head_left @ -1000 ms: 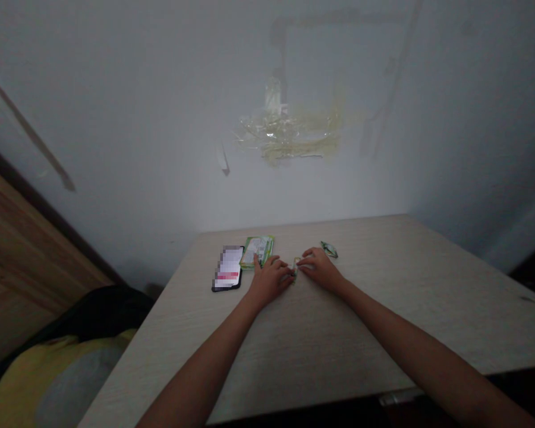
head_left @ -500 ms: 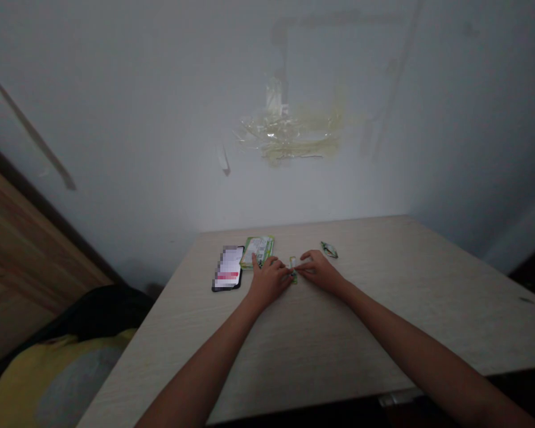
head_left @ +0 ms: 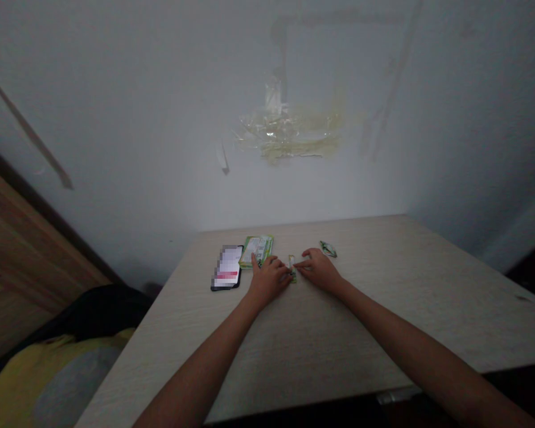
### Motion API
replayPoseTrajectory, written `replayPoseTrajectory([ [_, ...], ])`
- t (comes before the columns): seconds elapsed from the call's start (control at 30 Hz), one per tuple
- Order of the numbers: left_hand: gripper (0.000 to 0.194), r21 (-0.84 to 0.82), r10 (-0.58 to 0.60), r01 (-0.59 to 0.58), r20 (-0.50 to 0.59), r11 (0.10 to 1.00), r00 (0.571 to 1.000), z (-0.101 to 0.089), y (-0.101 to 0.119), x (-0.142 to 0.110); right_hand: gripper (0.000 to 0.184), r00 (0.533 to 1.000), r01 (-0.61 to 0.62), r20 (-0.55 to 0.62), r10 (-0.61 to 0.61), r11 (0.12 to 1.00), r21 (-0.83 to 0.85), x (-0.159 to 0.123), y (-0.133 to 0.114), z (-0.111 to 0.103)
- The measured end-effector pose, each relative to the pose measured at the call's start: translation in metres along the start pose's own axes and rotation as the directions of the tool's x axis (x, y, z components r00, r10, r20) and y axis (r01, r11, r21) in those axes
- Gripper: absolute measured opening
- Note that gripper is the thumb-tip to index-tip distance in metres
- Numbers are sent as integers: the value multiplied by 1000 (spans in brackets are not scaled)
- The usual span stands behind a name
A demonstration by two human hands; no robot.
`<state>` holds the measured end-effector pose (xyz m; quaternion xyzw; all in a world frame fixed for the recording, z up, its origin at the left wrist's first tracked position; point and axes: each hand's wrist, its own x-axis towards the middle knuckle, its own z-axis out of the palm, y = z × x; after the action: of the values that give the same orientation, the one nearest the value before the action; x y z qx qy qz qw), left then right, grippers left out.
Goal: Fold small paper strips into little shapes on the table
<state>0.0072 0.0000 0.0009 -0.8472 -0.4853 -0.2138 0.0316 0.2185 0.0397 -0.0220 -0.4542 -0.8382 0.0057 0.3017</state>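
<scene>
Between my two hands lies a small green-and-white folded strip [head_left: 293, 276], paper or wrapper by its look, on the table top. My left hand [head_left: 270, 278] pinches it at the left side with bent fingertips. From the right, my right hand [head_left: 318, 268] meets the strip with its thumb and index finger close together. The fingertips partly cover the strip, so its full shape is hidden. Just beyond my left hand is a stack of flat green-and-white packets [head_left: 257, 249]. A small folded green piece [head_left: 328, 248] rests beyond my right hand.
A phone [head_left: 227, 268] with a lit, partly blurred screen lies left of the packets. The pale wooden table [head_left: 383, 309] meets a wall [head_left: 160, 131] with old tape on it. At lower left sits a yellow-and-grey plush item [head_left: 66, 374] beside a wooden panel [head_left: 18, 249].
The right fingertips have shifted slightly over the strip, and more of its upper end shows now than a second ago. The left hand has stayed almost still.
</scene>
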Motion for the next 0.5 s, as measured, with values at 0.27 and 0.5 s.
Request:
replayPoseTrajectory([
  [0.27,20,-14,-9,9,7,1000,1000,-1,0,1,20,999,-35,-4,34,997,-66,5,-1,1],
  [0.5,20,-19,-1,1,3,1000,1000,1,-2,0,25,997,-78,-12,77,989,-127,8,-3,3],
])
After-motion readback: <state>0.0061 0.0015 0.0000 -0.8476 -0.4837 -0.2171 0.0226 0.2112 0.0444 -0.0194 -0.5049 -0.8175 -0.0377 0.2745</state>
